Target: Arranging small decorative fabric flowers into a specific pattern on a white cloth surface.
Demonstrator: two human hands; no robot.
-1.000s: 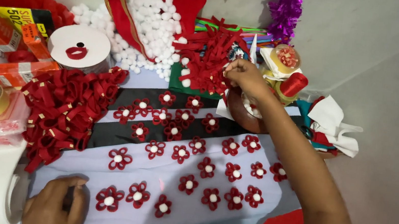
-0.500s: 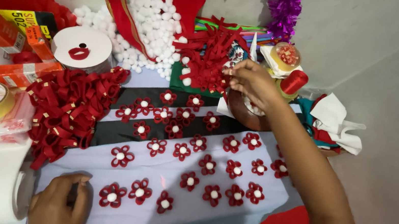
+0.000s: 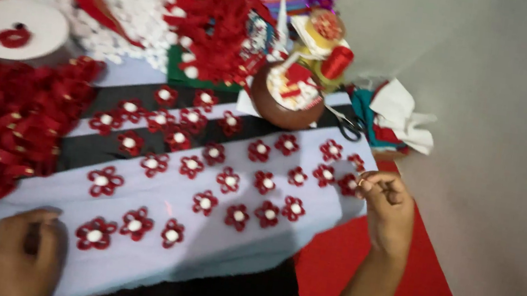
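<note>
The right hand had come away from the pile of red ribbon pieces at the far side of the white cloth — half a second earlier it was up there by the brown bowl, and now it sat at the cloth's right edge, near the last red flower in that row. I read that as a pick-up finished and a piece being brought back to the rows, though the frame was blurred and I would not swear to it. The view had also swung, so the bowl and the scissors beside it now showed plainly.

The right fingers were curled in with thumb and forefinger pinched together; something small seemed caught between them, but I could not tell what it was. They hovered just right of the edge flower, touching or nearly touching it.

The left hand lay at the cloth's near left corner, as it had before — fingers bent over a dark slim thing that was mostly hidden, pressing down on the cloth. The nearest flower lay just to its right. Left of the cloth, the heap of red bows was untouched.
</note>
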